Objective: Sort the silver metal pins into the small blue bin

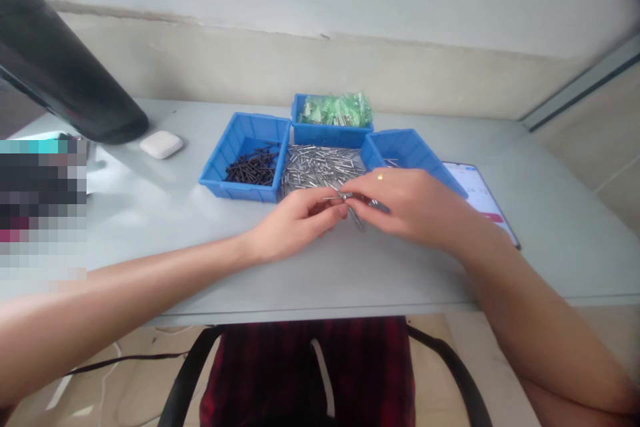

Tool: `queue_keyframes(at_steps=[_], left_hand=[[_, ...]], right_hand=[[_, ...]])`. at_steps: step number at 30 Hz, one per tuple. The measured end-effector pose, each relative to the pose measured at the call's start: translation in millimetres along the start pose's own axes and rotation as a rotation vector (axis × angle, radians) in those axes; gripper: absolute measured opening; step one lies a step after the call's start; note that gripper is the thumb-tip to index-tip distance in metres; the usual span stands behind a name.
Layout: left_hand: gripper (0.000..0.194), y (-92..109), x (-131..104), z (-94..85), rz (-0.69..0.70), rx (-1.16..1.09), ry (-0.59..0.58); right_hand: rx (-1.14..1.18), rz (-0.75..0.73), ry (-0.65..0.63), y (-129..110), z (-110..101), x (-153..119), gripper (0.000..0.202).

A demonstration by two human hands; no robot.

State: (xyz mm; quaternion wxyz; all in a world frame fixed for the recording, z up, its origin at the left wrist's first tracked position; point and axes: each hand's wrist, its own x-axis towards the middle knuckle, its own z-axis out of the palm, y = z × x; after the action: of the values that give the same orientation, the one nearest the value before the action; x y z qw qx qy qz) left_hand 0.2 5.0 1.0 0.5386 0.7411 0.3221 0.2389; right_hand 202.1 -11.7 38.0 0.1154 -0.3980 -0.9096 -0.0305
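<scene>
My left hand (295, 220) and my right hand (407, 203) meet just in front of a pile of thin silver metal pins (323, 163) on the table. Between their fingertips are a few silver pins (344, 196), crossing at different angles. Thumb and finger of each hand are closed on them; which pin belongs to which hand is hard to make out. More pins show under my right hand, partly hidden by its fingers. Left of the pile, a blue bin (213, 177) holds dark screw-like pieces (253, 168). The blue bin on the right (413, 147) has a few silver pins visible inside.
Behind the pile stands a blue bin (333, 135) with green-tinted plastic bags (340, 109). A phone (480, 197) lies beside the right bin. A white rounded case (161, 144) and a large black cylinder (75, 67) are at left. The wall borders the table's back.
</scene>
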Motion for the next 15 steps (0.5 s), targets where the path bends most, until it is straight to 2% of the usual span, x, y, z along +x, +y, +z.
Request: queue_keyframes(at_steps=[15], left_hand=[[0.022, 0.8, 0.1, -0.1, 0.013, 0.016, -0.007]], right_hand=[[0.014, 0.004, 0.003, -1.1, -1.1, 0.3, 0.024]])
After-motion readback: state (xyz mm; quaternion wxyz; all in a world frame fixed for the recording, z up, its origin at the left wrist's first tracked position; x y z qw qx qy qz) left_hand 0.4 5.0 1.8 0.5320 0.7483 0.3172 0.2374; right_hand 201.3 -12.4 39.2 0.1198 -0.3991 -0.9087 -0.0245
